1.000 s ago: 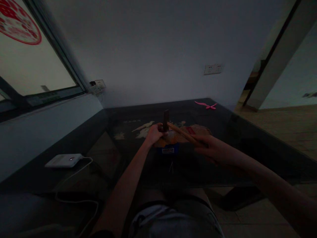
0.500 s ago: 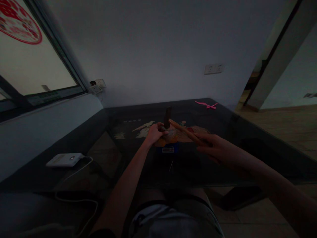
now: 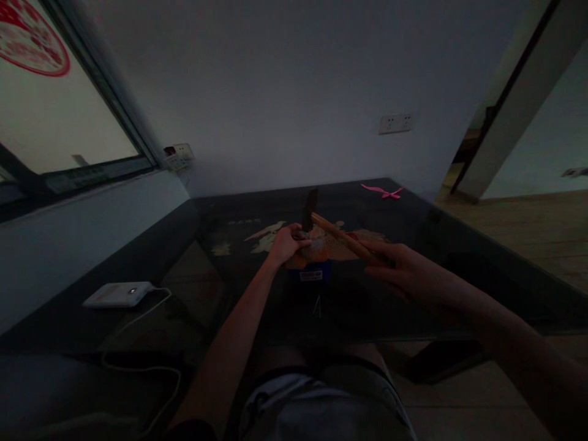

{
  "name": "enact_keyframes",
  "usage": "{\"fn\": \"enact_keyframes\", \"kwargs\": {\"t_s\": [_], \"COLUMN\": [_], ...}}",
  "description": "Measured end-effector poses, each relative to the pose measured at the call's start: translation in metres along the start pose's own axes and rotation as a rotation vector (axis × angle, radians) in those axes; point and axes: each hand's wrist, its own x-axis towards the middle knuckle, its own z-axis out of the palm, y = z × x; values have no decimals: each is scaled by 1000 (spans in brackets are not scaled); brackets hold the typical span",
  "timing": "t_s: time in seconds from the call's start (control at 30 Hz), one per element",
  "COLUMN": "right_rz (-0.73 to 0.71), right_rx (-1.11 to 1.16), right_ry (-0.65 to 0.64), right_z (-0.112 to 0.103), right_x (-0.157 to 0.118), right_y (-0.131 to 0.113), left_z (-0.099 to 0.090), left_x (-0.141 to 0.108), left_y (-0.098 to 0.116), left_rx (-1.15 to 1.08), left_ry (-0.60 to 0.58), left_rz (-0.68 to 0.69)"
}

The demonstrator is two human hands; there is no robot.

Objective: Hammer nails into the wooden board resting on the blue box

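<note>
My right hand (image 3: 397, 266) is closed around the wooden handle of a hammer (image 3: 340, 234). The hammer's dark head stands just above and beside the fingertips of my left hand (image 3: 285, 244). Those fingers are pinched together over an orange and clear piece (image 3: 316, 249); what they grip is too small and dark to make out. Under that piece sits a blue box (image 3: 314, 271) with a pale label. Two thin nail-like pins (image 3: 318, 305) lie on the dark table in front of the box.
A white power bank (image 3: 118, 295) with a white cable lies on the left of the dark glossy table (image 3: 257, 327). A pink ribbon (image 3: 383, 192) rests near the far right corner. Behind the table rises a wall with sockets (image 3: 395, 124); a window is at the left.
The hammer head has risen slightly from near the left fingertips. My left hand keeps its pinch in the same place, and the view has shifted a little.
</note>
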Motion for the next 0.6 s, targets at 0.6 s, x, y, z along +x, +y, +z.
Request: {"fn": "enact_keyframes", "kwargs": {"t_s": [0.6], "right_rz": [-99], "right_rx": [-94], "right_ry": [32], "right_z": [3], "right_x": [4], "right_y": [3], "left_z": [5], "left_x": [3], "left_y": [-12], "left_rx": [-12], "left_ry": [6], "left_rz": [153]}}
